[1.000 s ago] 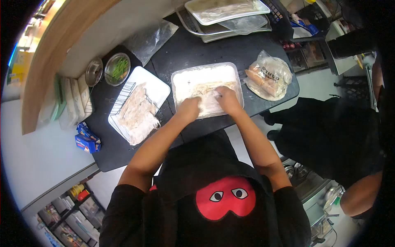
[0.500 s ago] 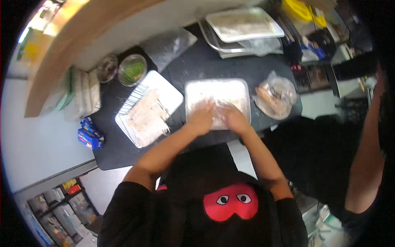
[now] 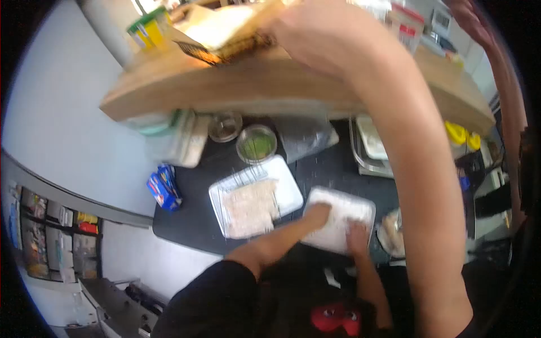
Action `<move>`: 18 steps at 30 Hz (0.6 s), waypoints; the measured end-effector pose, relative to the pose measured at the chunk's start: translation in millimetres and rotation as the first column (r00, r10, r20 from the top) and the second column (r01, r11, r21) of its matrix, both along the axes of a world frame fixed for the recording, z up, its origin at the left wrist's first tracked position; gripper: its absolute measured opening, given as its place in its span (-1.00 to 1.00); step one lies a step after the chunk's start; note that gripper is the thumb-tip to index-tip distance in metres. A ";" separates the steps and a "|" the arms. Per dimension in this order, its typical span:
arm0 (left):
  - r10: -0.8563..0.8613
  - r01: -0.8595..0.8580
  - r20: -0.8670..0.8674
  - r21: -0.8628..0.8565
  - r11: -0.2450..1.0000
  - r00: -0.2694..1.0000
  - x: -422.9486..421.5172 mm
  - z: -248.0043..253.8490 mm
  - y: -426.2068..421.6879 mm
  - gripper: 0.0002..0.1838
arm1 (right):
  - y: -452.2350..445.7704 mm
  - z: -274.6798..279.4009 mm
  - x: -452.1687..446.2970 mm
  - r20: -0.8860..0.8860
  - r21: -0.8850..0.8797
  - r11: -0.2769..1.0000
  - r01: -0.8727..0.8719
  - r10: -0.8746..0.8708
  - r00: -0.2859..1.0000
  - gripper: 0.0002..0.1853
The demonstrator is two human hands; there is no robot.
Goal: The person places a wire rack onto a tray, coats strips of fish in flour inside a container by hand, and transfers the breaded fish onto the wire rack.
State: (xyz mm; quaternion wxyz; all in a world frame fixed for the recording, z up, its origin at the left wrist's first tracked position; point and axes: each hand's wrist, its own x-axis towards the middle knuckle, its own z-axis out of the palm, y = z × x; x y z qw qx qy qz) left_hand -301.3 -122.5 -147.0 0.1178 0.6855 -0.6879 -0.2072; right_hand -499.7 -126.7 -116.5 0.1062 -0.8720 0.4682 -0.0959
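Observation:
Both hands are at a white-floored rectangular tray (image 3: 341, 197). My left hand (image 3: 319, 214) is over its left side and my right hand (image 3: 356, 232) over its right part, both touching or just above the pale powder. Their fingers are smeared by motion, so what they hold, if anything, is hidden. To the left, a flat, pale, powdered piece (image 3: 251, 208) lies with a wire rack on a white tray (image 3: 288, 183).
Another person's arm (image 3: 417, 141) crosses the right side, its hand (image 3: 310, 34) by a lit basket (image 3: 225, 42) on the wooden shelf (image 3: 225, 84). Beneath are a bowl of greens (image 3: 257, 145), blue boxes (image 3: 164, 188) and a bagged item (image 3: 390, 234).
The view has swung upward and left, so the counter sits lower and the shelf shows. The other person's arm has come in across the right. My hands have moved apart in the tray.

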 end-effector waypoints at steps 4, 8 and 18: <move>-0.115 0.114 0.045 0.037 0.993 0.992 7.6 1.6 -8.0 -0.77 | -16.3 2.3 -11.9 0.028 0.065 0.998 -0.027 0.025 0.999 -0.73; -0.152 0.142 -0.140 -0.078 0.987 0.978 20.7 68.0 -3.3 -0.78 | -22.6 20.5 -7.8 0.175 0.192 0.977 0.093 -0.127 0.976 -0.62; -0.466 0.455 0.214 0.101 0.885 0.859 31.3 59.7 63.7 -0.80 | 15.9 19.8 -11.7 -0.116 0.183 0.974 0.136 -0.116 0.987 -0.63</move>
